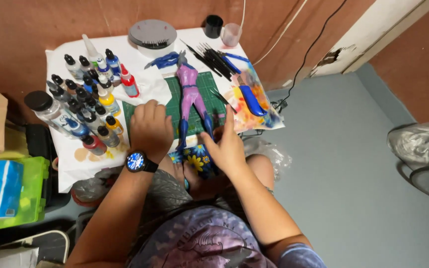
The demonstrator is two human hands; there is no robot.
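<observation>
your left hand [151, 128] is resting flat, fingers loosely curled, holding nothing, on green cutting mat [214, 89]. your right hand [227, 144] is lying open beside purple figure [192, 94] legs, grip unclear. paint bottles [88, 99] are standing left.

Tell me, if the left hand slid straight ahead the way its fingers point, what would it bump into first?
Probably the white paper sheet just beyond the left hand, then the round grey lidded tub further on. The bottle cluster sits off to its side. Depth is hard to judge.
</observation>
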